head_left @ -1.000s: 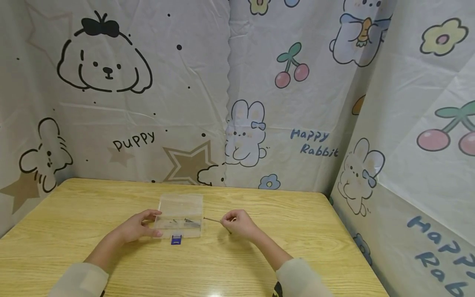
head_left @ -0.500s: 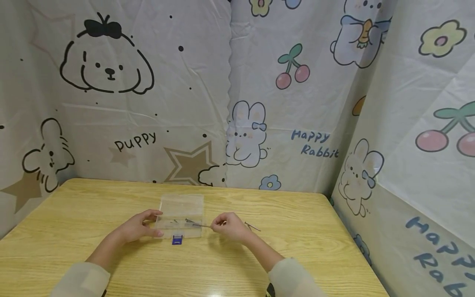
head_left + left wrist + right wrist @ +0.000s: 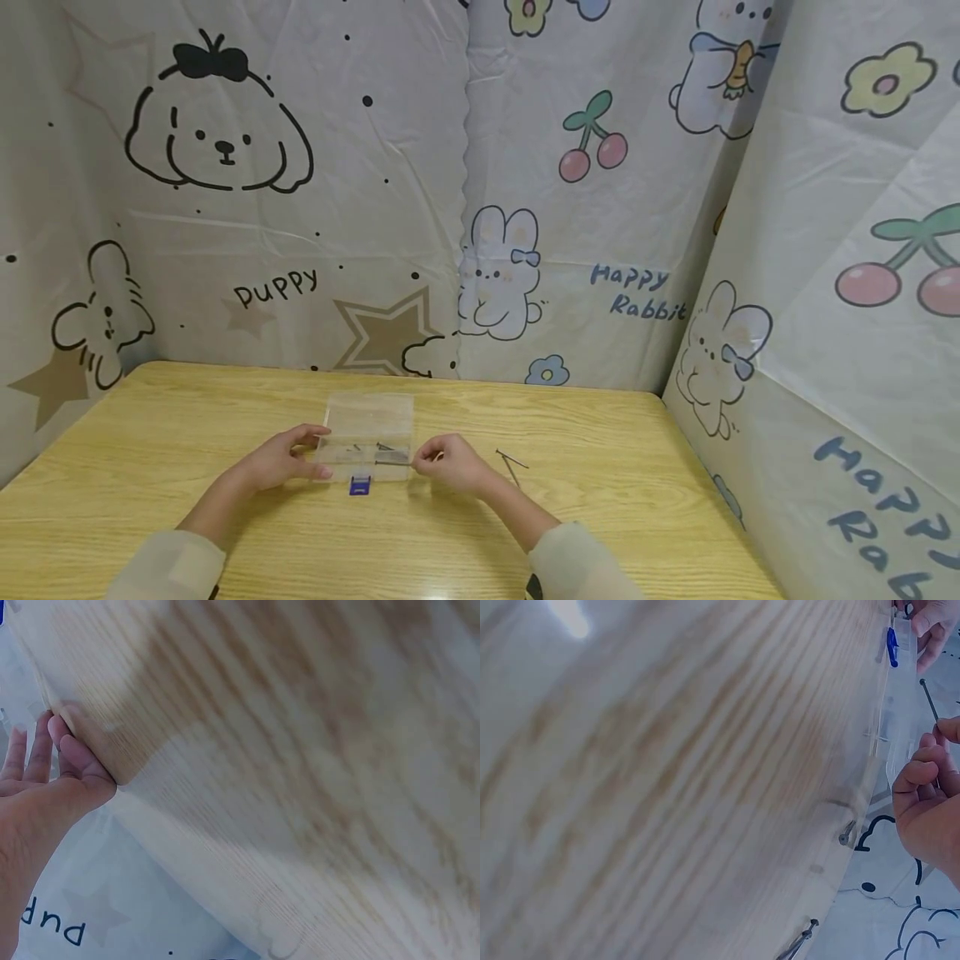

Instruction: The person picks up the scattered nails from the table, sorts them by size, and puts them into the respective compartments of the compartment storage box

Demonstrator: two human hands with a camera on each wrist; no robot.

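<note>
A clear plastic box (image 3: 345, 472) lies with its lid (image 3: 371, 413) raised at the back and a blue latch (image 3: 360, 485) at its front. My left hand (image 3: 283, 457) holds the box's left side, thumb near the front corner and fingers toward the back. Between thumb and fingertips, my right hand (image 3: 453, 463) pinches a long metal nail (image 3: 929, 700) at its end. In the head view the nail points left over the box's right compartment. A few more nails (image 3: 385, 447) lie inside the box.
Right of my right hand, loose nails (image 3: 513, 458) lie on the wooden table (image 3: 360, 550). Behind the table hangs a printed cloth (image 3: 390, 217), and another cloth side (image 3: 810, 367) runs along the right edge.
My right hand has moved left to the box with the nail, whose tip now lies over the right compartment. The loose nails on the right have come into view. My left hand stays put.
</note>
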